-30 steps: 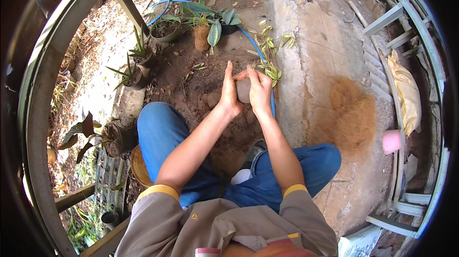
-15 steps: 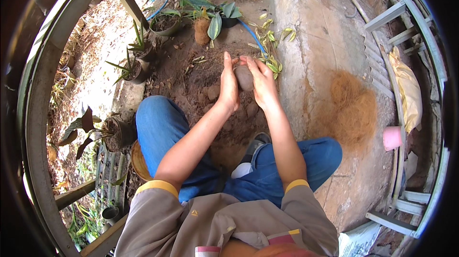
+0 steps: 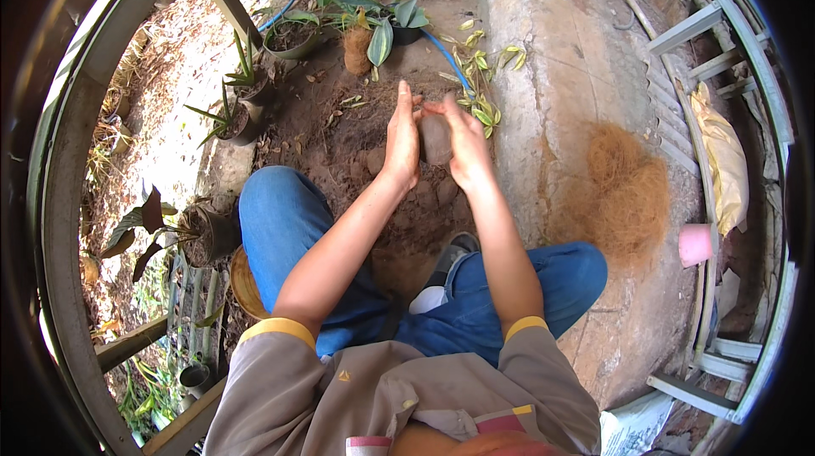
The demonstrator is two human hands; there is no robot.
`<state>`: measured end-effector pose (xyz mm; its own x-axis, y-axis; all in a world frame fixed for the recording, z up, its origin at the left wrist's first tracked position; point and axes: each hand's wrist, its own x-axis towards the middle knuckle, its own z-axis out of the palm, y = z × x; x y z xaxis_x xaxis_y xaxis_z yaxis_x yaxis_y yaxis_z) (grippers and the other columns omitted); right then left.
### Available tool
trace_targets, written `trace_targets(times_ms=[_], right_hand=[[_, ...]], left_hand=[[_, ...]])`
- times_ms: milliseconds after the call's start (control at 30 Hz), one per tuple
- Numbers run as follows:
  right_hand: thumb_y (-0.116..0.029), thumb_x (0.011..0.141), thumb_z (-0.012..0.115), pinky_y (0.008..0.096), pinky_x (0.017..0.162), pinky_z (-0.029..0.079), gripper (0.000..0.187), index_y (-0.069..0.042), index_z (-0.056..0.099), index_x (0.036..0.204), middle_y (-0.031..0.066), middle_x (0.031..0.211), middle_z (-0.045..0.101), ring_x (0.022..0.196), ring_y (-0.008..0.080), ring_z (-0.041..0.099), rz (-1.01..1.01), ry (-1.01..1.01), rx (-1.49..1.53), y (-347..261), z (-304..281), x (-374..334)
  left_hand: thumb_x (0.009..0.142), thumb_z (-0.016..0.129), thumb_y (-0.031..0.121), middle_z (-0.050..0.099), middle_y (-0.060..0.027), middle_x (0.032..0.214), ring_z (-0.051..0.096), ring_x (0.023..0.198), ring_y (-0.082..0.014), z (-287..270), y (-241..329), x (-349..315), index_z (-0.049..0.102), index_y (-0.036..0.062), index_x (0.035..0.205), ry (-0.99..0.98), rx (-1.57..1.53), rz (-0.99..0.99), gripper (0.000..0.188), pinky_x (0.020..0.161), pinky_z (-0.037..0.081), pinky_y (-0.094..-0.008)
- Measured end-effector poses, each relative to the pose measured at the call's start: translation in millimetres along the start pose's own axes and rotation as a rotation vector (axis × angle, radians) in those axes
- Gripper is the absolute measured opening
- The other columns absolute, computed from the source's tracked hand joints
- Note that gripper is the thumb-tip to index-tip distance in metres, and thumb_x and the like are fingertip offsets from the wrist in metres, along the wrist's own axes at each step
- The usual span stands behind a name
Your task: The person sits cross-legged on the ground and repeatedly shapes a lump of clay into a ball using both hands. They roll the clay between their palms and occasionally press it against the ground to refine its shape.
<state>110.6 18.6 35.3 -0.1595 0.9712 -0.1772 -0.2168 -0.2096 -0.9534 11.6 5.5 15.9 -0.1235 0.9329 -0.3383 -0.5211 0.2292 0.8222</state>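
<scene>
While fingers (image 3: 456, 115) partly hide a brown lump (image 3: 435, 142), potted plants (image 3: 294, 40) stand beyond.

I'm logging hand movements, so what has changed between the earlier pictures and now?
The left hand and right hand have spread slightly apart at the wrists, left one leftward, right one rightward, showing more of the grey-brown lump between them. Nothing was let go or newly taken. The lump stays between the palms; the brown fibre heap and pink container stayed put.
</scene>
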Motion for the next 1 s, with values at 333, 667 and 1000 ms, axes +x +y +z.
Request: trace_targets(times_ms=[333, 667, 1000], right_hand=[[-0.028, 0.091, 0.056, 0.0242, 0.071, 0.043, 0.032, 0.000, 0.069, 0.083, 0.0035, 0.074, 0.064, 0.076, 0.0088, 0.055, -0.175, -0.076, -0.101, 14.0, 6.0, -10.2], [-0.022, 0.088, 0.060, 0.0328, 0.096, 0.038, 0.031, 0.001, 0.060, 0.108, 0.0125, 0.110, 0.062, 0.109, 0.0200, 0.054, -0.451, 0.024, -0.273, 3.3, 19.9, -16.0], [-0.045, 0.098, 0.031, 0.0348, 0.095, 0.042, 0.056, 0.002, 0.056, 0.113, 0.0132, 0.112, 0.061, 0.105, 0.0186, 0.057, -0.306, -0.153, 0.053, -15.0, -11.3, -4.7]], left_hand=[[0.078, 0.023, 0.081, 0.044, -0.0165, 0.126, 0.045, 0.117, -0.0303, 6.8, 17.1, -11.4, 0.030, 0.0007, 0.135, 0.099, -0.082, -0.023, 0.098, 0.095, 0.040, -0.0489], [0.091, 0.046, 0.052, 0.056, -0.0117, 0.111, 0.051, 0.105, -0.0184, 14.0, 14.0, -18.9, 0.052, 0.0002, 0.119, 0.092, -0.229, 0.039, 0.059, 0.090, 0.042, -0.0310], [0.088, 0.060, 0.040, 0.036, -0.0139, 0.140, 0.040, 0.125, -0.0258, 16.4, 21.9, -23.9, 0.004, 0.0106, 0.146, -0.237, -0.114, 0.115, 0.086, 0.101, 0.037, -0.0383]])
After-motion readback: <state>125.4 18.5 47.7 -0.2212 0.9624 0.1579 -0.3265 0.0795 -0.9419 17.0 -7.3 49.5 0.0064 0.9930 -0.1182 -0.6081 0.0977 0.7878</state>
